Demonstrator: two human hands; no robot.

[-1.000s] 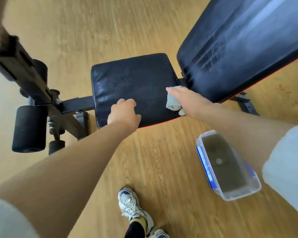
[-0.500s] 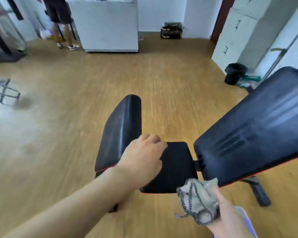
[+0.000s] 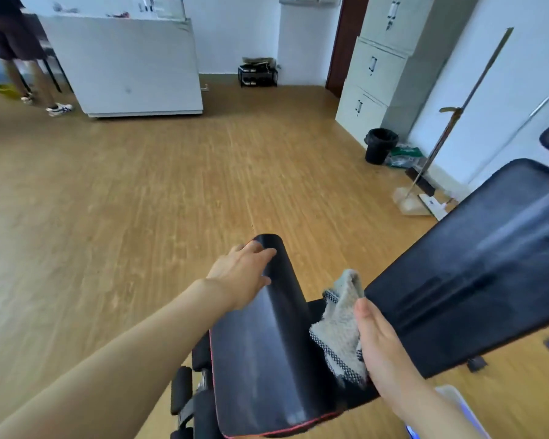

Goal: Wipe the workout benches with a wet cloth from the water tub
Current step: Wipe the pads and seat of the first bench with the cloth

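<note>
A black workout bench stands in front of me. Its seat pad (image 3: 267,359) is tilted up on end, and my left hand (image 3: 241,274) grips the pad's left edge near the top, thumb on the face. The long black back pad (image 3: 473,280) slopes up to the right. My right hand (image 3: 384,353) holds a grey cloth (image 3: 339,327) with a checked border in the gap between the two pads. A corner of the clear water tub (image 3: 454,407) shows on the floor at the bottom right, mostly hidden by my right arm.
Wooden floor stretches ahead. A black bin (image 3: 379,150), a mop (image 3: 425,198) and grey cabinets (image 3: 377,74) stand along the right wall. A white counter (image 3: 124,64) and a person's legs (image 3: 29,77) are at the far left. Black foam rollers (image 3: 181,388) sit below the seat.
The view swung up from the floor to the room. My left hand lifted the seat pad upright and slid up its edge. My right hand raised the cloth off the seat.
</note>
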